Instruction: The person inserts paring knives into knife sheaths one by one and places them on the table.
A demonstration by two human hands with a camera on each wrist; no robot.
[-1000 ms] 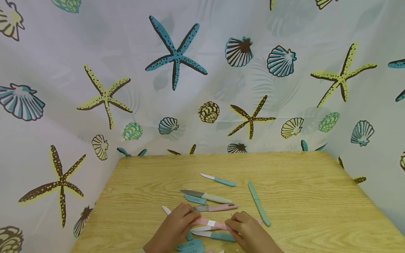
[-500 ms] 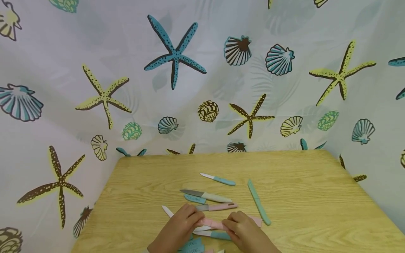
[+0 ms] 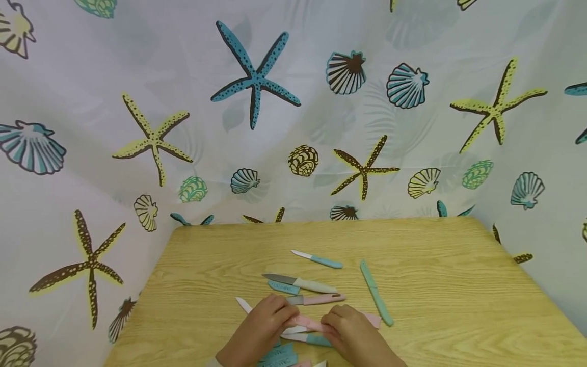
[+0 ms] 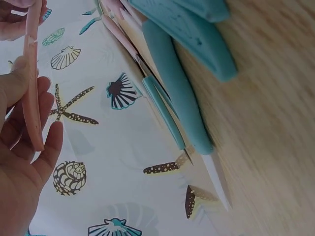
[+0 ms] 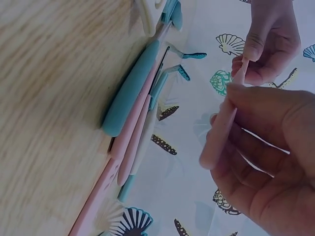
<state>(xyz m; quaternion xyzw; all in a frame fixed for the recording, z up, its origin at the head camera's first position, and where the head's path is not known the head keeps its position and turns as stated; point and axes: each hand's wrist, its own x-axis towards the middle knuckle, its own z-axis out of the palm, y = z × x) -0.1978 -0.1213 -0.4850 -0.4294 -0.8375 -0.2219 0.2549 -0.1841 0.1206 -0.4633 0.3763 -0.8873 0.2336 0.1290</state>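
A pink knife (image 3: 308, 322) in a pink sheath is held level between both hands, low over the table. My left hand (image 3: 261, 326) pinches the sheath end, and my right hand (image 3: 355, 331) grips the rounded handle. In the left wrist view a thin seam crosses the pink knife (image 4: 31, 93) where sheath and handle meet; no blade shows there. The right wrist view has the handle (image 5: 219, 132) between thumb and fingers. Just below the hands lies a blue-handled knife (image 3: 317, 339) with a white blade, partly covered by my right hand.
Beyond the hands lie a pink-handled knife (image 3: 323, 299), a cream-handled knife (image 3: 316, 286), a small blue knife (image 3: 326, 262) and a blue sheath (image 3: 283, 287). A green knife (image 3: 376, 293) lies right, near a pink sheath (image 3: 371, 320). Blue sheaths (image 3: 281, 357) are at the front.
One second ago a strip of white blade showed between the two pink parts. The hands have moved closer together, and the sheath now meets the handle.
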